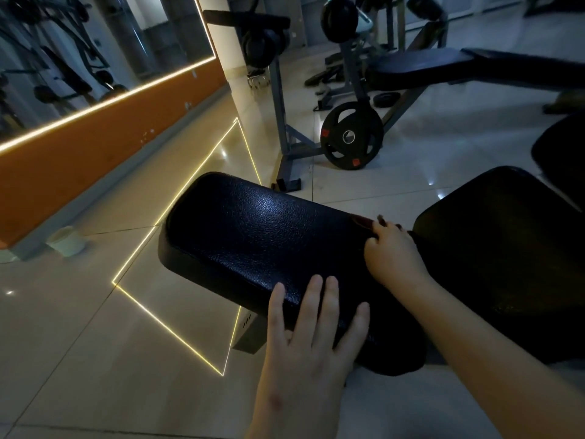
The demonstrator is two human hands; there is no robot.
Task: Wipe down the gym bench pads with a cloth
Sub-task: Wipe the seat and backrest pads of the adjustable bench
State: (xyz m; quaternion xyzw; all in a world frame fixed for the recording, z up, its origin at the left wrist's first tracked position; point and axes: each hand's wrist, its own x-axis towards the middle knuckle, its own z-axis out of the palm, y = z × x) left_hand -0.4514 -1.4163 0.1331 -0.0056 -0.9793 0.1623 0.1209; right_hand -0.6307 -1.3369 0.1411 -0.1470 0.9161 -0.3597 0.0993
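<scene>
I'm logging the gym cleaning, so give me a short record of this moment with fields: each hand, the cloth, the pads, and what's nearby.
left hand: flat, fingers spread, resting on the near edge of the textured pad
right hand: fingers curled on the cloth at the pad's far end
cloth: dark reddish, mostly hidden by the hand
second pad: right of the first, untouched
nearby: weight plate behind the pad; pale cup at left

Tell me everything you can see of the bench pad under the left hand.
The pad is black, with a pebbled leather-like cover and rounded corners, glossy where light strikes. It lies about level above the tiled floor. The left hand rests straight fingers on its near edge; the right hand grips a dark cloth against its right end, beside a second pad.
</scene>
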